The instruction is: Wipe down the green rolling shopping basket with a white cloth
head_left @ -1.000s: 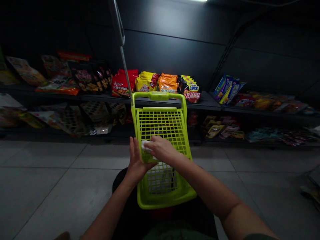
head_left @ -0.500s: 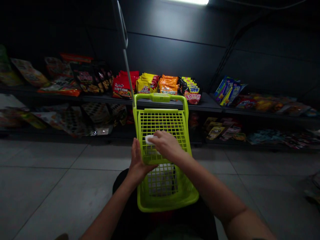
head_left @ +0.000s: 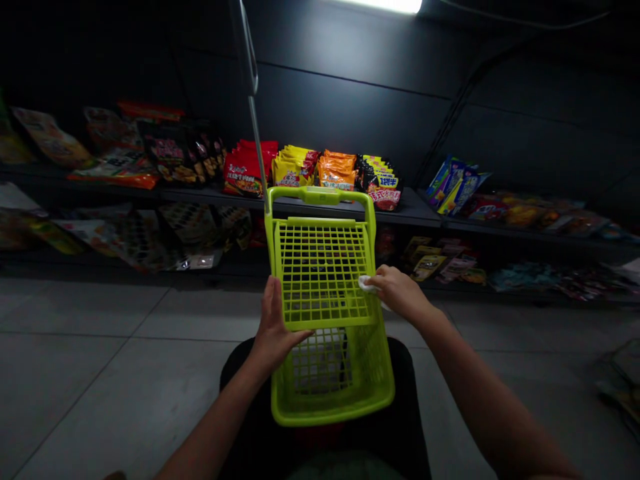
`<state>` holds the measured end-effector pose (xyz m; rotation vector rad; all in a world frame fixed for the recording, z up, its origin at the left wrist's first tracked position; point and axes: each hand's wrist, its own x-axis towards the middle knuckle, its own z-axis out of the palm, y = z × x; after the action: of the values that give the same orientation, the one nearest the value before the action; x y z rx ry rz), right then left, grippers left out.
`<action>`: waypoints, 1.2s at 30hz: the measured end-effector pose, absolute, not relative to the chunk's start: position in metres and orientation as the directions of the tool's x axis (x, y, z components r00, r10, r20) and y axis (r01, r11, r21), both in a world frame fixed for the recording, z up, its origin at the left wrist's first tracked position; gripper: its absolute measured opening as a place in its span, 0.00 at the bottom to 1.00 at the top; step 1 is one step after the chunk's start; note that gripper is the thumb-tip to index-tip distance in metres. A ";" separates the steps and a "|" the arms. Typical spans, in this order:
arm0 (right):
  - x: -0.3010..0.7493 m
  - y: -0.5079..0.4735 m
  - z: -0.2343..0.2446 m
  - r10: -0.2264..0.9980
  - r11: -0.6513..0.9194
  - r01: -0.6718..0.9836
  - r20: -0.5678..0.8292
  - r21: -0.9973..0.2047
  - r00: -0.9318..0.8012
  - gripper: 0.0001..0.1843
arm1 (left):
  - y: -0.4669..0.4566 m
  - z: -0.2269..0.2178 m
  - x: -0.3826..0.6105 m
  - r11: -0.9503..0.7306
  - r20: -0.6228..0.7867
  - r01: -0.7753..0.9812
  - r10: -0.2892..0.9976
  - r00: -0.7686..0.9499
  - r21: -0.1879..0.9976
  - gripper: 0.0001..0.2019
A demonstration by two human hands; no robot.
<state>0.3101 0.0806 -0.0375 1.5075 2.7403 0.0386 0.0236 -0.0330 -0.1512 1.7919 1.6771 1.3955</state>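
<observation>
A lime-green plastic shopping basket (head_left: 320,273) with a grid wall stands tilted up before me, and a metal pull handle (head_left: 245,60) rises from its far left corner. My left hand (head_left: 274,327) grips the basket's left side, fingers upward. My right hand (head_left: 397,292) holds a small white cloth (head_left: 367,285) pressed against the basket's right edge. Part of the cloth is hidden by my fingers.
Dark shelves (head_left: 300,200) run along the wall ahead, with several rows of colourful snack packets (head_left: 295,167). A grey tile floor (head_left: 85,380) lies on both sides of me. Some flat items (head_left: 620,380) lie at the lower right.
My right hand has moved rightward with the cloth, from the middle of the grid to the basket's right edge. My left hand and the basket have stayed about the same.
</observation>
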 end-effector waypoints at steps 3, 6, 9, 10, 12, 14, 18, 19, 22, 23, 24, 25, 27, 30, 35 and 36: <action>0.256 0.073 -0.032 0.747 0.654 0.755 0.124 0.037 -0.653 0.19 | -0.029 -0.156 0.023 -0.257 0.428 0.602 0.890 -0.158 0.756 0.71; 0.182 0.069 -0.038 0.592 0.791 0.611 0.217 0.024 -0.776 0.20 | -0.024 -0.162 0.019 -0.286 0.476 0.653 0.870 -0.130 0.701 0.73; 0.143 0.073 -0.052 0.537 0.833 0.553 0.191 0.032 -0.821 0.19 | -0.023 -0.164 0.017 -0.302 0.493 0.669 0.863 -0.111 0.679 0.74; 0.143 0.075 -0.057 0.536 0.834 0.551 0.180 0.037 -0.825 0.19 | -0.024 -0.164 0.017 -0.296 0.486 0.662 0.866 -0.118 0.689 0.73; 0.161 0.081 -0.063 0.557 0.820 0.570 0.163 0.048 -0.814 0.20 | -0.027 -0.161 0.018 -0.283 0.468 0.639 0.873 -0.138 0.716 0.71; 0.198 0.087 -0.065 0.617 0.776 0.628 0.143 0.053 -0.774 0.20 | -0.029 -0.157 0.019 -0.274 0.453 0.620 0.879 -0.148 0.735 0.70; 0.284 0.095 -0.058 0.788 0.610 0.791 0.071 0.045 -0.611 0.21 | -0.031 -0.152 0.021 -0.261 0.430 0.611 0.891 -0.147 0.748 0.71; 0.299 0.096 -0.054 0.823 0.564 0.825 0.049 0.045 -0.566 0.20 | -0.031 -0.151 0.021 -0.262 0.430 0.610 0.891 -0.145 0.748 0.71; 0.308 0.095 -0.042 0.871 0.490 0.870 0.007 0.053 -0.491 0.17 | -0.030 -0.152 0.021 -0.273 0.438 0.609 0.889 -0.137 0.745 0.71; 0.298 0.095 -0.038 0.863 0.504 0.862 0.009 0.047 -0.505 0.17 | -0.029 -0.153 0.021 -0.274 0.439 0.610 0.888 -0.135 0.743 0.71; 0.281 0.094 -0.034 0.844 0.534 0.845 0.025 0.035 -0.535 0.17 | -0.029 -0.154 0.020 -0.274 0.440 0.613 0.888 -0.134 0.741 0.71; 0.260 0.093 -0.032 0.814 0.579 0.815 0.050 0.019 -0.579 0.19 | -0.028 -0.155 0.020 -0.273 0.441 0.618 0.888 -0.134 0.737 0.71; 0.210 0.094 -0.030 0.712 0.698 0.716 0.113 -0.007 -0.693 0.22 | -0.027 -0.158 0.019 -0.270 0.447 0.633 0.884 -0.136 0.726 0.71; 0.149 0.096 -0.036 0.550 0.827 0.562 0.175 0.019 -0.816 0.19 | -0.025 -0.161 0.019 -0.269 0.461 0.653 0.876 -0.139 0.708 0.72; 0.164 0.105 -0.054 0.569 0.812 0.583 0.164 0.044 -0.806 0.17 | -0.026 -0.161 0.018 -0.286 0.465 0.616 0.873 -0.149 0.734 0.69; 0.184 0.107 -0.056 0.602 0.788 0.614 0.151 0.051 -0.784 0.17 | -0.027 -0.160 0.019 -0.287 0.465 0.613 0.872 -0.150 0.736 0.69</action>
<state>0.1842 0.1073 -0.0560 1.0552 3.0891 0.1595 0.0187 -0.0271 -0.1604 1.8502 1.6875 1.4103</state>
